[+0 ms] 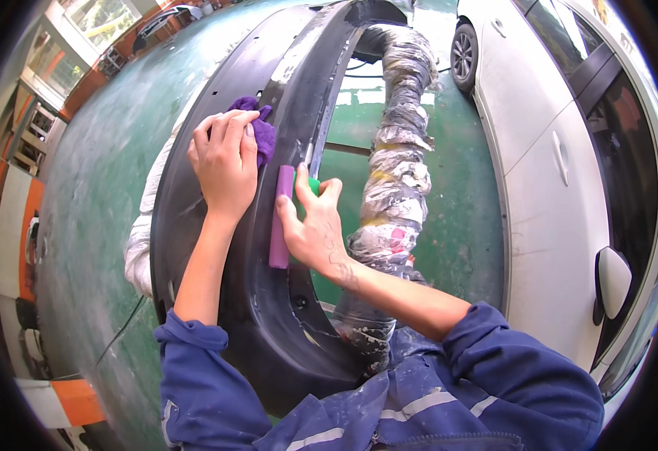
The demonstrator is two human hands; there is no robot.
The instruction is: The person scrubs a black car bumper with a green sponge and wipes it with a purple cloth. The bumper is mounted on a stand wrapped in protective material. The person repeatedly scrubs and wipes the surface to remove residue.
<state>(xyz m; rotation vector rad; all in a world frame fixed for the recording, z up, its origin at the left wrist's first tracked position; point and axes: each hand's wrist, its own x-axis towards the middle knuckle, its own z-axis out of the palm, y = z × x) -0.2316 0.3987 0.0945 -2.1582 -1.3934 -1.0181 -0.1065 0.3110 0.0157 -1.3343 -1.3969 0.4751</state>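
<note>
My purple block [279, 240] stands on the black bumper [250, 255], just left of my right hand [315, 229]. Its long axis runs away from me, nearly straight ahead, with the far end leaning slightly right, roughly in line with the panel's ridge beside it. A green piece [313, 185] shows behind my right fingers; I can't tell whether it is joined to the block.

My right forearm slants in from the lower right, back of the hand upward. That hand is partly closed on the block, thumb against its side, index finger reaching forward, the others curled.

My left hand [227, 161], farther forward and to the left, curls over a bunched purple cloth [267, 143] on the panel, its forearm rising steeply.

A plastic-wrapped support [400, 143] stands to the right of my right hand.
</note>
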